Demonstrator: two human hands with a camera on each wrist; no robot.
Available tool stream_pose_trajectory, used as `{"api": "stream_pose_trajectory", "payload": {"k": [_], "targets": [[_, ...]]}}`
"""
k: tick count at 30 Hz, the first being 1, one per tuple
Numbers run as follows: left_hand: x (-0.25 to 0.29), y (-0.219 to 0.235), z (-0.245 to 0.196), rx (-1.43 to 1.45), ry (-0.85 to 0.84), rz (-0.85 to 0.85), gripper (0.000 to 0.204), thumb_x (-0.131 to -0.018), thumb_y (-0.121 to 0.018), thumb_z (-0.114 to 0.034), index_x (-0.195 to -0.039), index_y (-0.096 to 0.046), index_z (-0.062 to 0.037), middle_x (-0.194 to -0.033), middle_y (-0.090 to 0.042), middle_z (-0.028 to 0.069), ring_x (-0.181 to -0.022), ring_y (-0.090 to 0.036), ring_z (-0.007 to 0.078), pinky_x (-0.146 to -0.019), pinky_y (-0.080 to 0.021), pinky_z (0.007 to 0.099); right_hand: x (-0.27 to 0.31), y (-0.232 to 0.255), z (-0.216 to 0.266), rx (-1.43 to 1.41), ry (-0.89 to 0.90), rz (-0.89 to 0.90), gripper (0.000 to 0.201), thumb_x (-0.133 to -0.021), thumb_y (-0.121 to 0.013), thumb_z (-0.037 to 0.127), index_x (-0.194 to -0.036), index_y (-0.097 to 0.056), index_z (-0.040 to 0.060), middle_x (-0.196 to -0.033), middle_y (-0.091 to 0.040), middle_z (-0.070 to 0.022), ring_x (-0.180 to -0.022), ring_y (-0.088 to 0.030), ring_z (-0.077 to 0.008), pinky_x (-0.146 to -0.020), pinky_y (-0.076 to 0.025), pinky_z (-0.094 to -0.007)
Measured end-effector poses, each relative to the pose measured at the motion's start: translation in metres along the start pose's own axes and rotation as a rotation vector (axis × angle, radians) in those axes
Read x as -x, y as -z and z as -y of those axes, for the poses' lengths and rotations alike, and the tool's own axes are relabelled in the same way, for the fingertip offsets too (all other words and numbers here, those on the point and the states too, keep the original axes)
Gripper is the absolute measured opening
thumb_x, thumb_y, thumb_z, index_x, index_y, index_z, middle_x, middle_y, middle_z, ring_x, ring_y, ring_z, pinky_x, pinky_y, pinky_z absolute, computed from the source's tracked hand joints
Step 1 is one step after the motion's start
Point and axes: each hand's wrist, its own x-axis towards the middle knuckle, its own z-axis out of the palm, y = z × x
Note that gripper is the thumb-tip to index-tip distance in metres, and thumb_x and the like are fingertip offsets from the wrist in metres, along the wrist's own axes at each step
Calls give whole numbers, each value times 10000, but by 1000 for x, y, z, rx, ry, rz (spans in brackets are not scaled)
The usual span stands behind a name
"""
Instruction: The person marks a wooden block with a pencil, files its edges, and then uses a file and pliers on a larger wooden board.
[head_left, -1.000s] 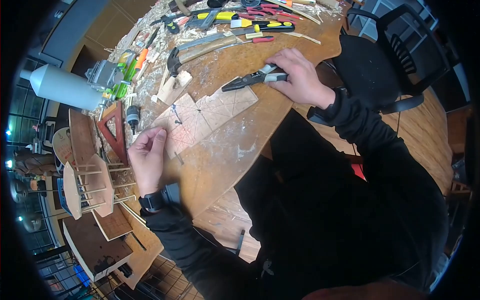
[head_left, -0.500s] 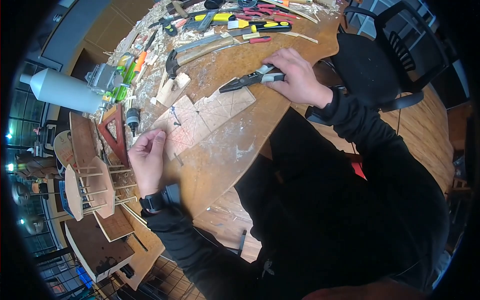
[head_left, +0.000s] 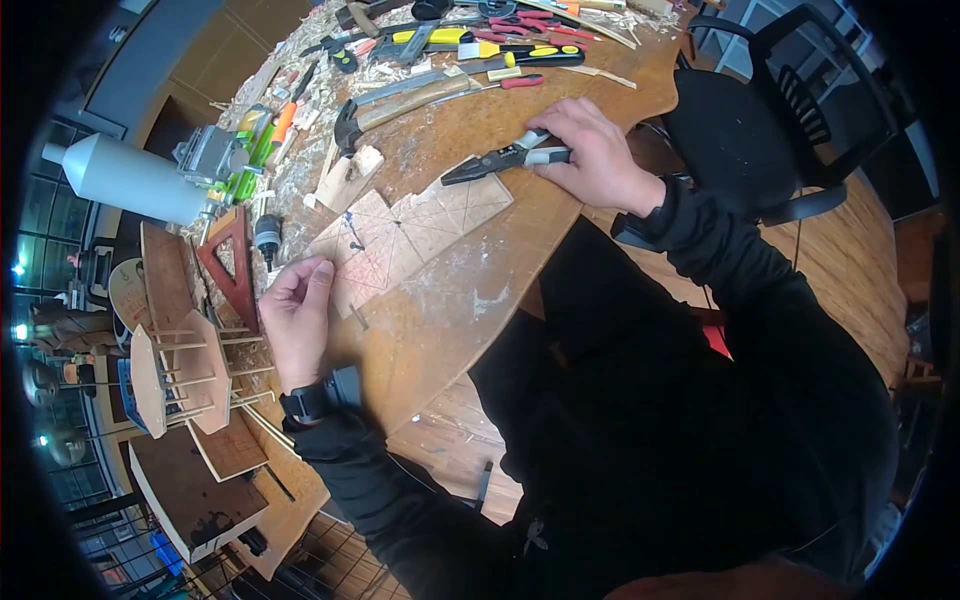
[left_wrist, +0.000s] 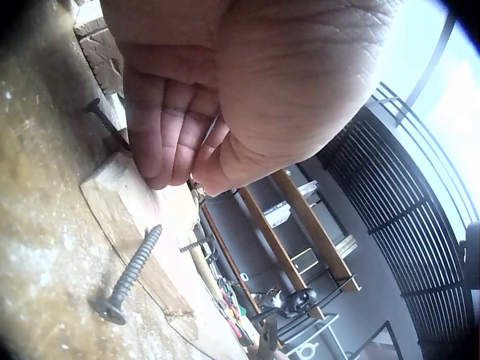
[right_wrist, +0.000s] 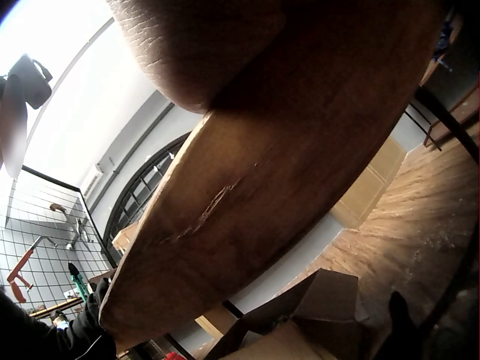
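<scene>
A pale wooden board (head_left: pixel 400 235) with pencil lines and red marks lies on the workbench. My left hand (head_left: pixel 300 315) holds its left end, fingers curled and thumb bent in; the left wrist view shows the fingertips (left_wrist: pixel 157 180) against the wood. Whether something small is between them is hidden. Near that hand a screw (left_wrist: pixel 131 277) lies on the bench, and another screw (left_wrist: pixel 196 244) shows at the board. My right hand (head_left: pixel 600 160) grips grey-and-black pliers (head_left: pixel 510 157), whose jaws rest over the board's upper edge. The right wrist view shows mostly the bench's underside (right_wrist: pixel 255 187).
A hammer (head_left: pixel 400 107), files, chisels and red-handled tools lie among shavings behind the board. To the left are a black driver bit holder (head_left: pixel 267 238), a triangular square (head_left: pixel 228 270), a vise (head_left: pixel 213 155) and a wooden model (head_left: pixel 185 375). A chair (head_left: pixel 740 140) stands right.
Both hands keep their places and their holds; the view shifts slightly. The board and pliers show no clear movement of their own.
</scene>
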Motion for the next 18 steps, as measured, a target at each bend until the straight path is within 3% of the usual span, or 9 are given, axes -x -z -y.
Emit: {"api": "stream_pose_trajectory", "payload": {"k": [3, 18], "targets": [[0, 0, 1, -1, 9, -3, 175, -996, -759, -118, -1108, -776, 16, -989, -754, -4, -886, -625, 54, -828, -502, 221, 1, 0, 0, 5, 1, 6, 441, -782, -859, 154, -1183, -690, 83, -1080, -649, -95, -1044, -621, -337, -873, -522, -424], [-1, 0, 2, 6, -14, 0, 162, -998, -755, -108, -1104, -776, 14, -989, -759, 0, -881, -638, 56, -818, -511, 223, 1, 0, 0, 12, -9, 11, 442, -785, -853, 153, -1191, -689, 88, -1075, -645, -96, -1043, -615, -338, -877, -517, -425]]}}
